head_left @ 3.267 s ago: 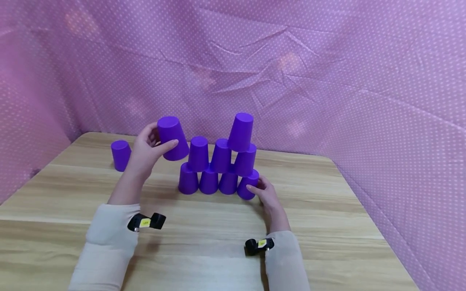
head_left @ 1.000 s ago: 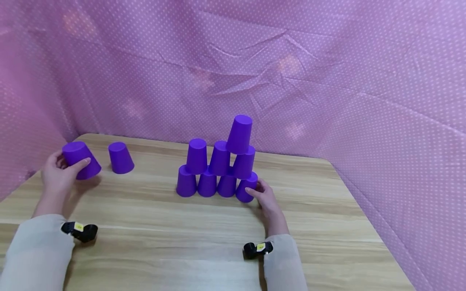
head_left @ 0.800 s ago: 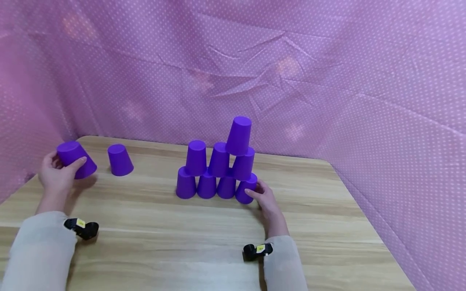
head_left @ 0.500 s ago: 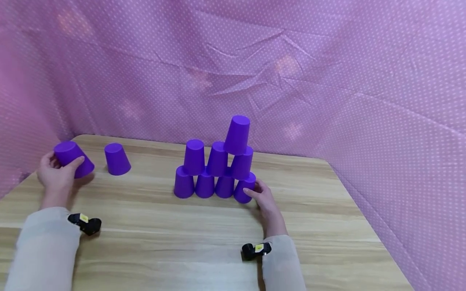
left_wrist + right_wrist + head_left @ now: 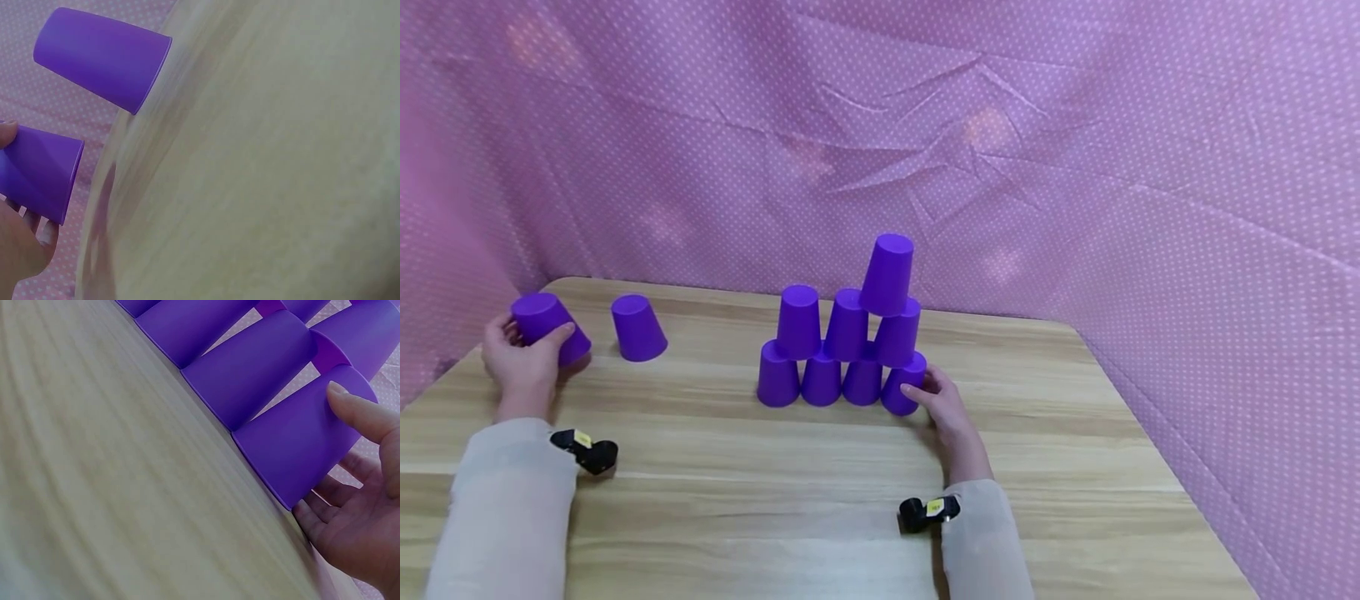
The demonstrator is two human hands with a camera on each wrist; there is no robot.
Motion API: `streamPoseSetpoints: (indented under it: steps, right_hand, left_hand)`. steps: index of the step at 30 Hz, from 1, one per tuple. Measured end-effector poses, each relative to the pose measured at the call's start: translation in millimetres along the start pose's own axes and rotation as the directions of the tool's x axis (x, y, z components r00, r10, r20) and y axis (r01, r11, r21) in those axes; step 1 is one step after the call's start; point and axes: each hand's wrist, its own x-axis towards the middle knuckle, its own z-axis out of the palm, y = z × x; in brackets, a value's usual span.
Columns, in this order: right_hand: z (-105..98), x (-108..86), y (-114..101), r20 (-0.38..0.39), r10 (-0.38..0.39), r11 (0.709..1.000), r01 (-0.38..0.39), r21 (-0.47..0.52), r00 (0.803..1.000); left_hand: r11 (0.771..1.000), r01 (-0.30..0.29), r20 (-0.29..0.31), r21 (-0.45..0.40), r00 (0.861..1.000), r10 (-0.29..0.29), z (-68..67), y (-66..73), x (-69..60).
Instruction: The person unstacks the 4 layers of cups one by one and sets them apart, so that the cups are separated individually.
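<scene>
I'm watching the left hand (image 5: 522, 365) curl round one purple cup (image 5: 547, 320), mouth down at the table's (image 5: 737, 517) left; a loose cup (image 5: 638, 329) stands just rightward, axes roughly parallel. Well apart, my right hand (image 5: 947, 407) grips the stack's (image 5: 847, 327) bottom right cup (image 5: 902, 385).

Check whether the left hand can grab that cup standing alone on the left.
Probably not right now: the left hand grips another cup, which sits between it and the lone cup. That one is close, though, so a freed hand could likely reach it.
</scene>
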Motion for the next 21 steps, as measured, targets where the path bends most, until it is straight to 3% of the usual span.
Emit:
streamPoseSetpoints:
  steps: [5,12,21]
  right_hand:
    - [-0.2,-0.3,-1.0,0.003,-0.002,1.000,0.002,0.011,1.000]
    - [0.1,-2.3,-4.6,-0.007,0.013,1.000,-0.013,0.001,1.000]
    - [0.8,-2.1,-4.7,-0.014,0.012,1.000,-0.012,-0.013,1.000]
  left_hand:
    - [1.000,-0.011,-0.024,0.006,1.000,0.011,0.4,0.8,-4.5]
    - [0.995,0.094,-0.042,0.030,0.995,-0.093,10.9,44.1,-52.6]
    - [0.991,0.082,-0.028,0.103,0.996,-0.079,6.7,37.9,-50.5]
